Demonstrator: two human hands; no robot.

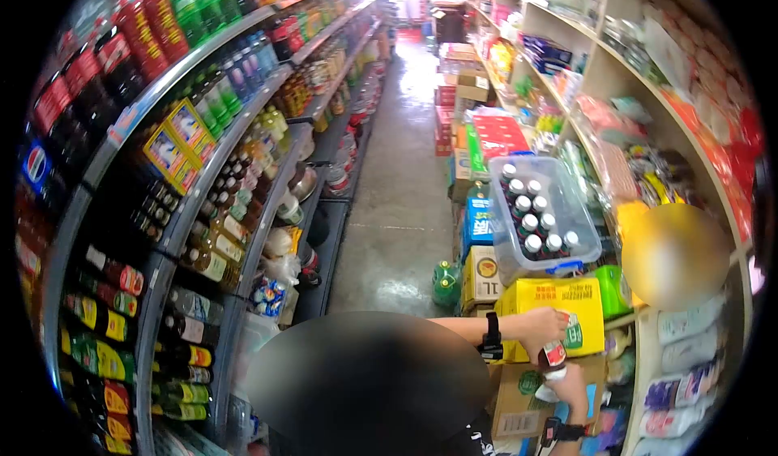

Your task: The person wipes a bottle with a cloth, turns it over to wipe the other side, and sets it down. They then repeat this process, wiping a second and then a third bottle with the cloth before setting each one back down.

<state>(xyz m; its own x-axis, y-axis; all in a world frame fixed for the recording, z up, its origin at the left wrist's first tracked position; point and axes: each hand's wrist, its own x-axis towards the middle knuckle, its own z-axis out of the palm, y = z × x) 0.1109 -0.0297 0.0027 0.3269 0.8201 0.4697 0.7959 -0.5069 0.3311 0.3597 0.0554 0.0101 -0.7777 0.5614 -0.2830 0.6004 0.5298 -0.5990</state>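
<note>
My left hand (539, 330) reaches in from the left, a black band on its wrist, with its fingers around a dark bottle (553, 355) with a red and white label. Just below the bottle, my right hand (570, 385) is closed by its lower end, with something small and white at the fingers that I cannot make out. Both hands are over a yellow box (559, 294) and an open brown carton (519, 403). Behind them stands a clear plastic bin (506, 249) holding several dark bottles with white caps (531, 222).
Drink shelves (166, 282) line the left side and goods shelves (644, 351) the right. A concrete aisle (389, 172) runs between them. Green bottles (445, 284) stand on the floor beside a 1L carton (484, 274). Dark and yellow blurred ovals cover parts of the view.
</note>
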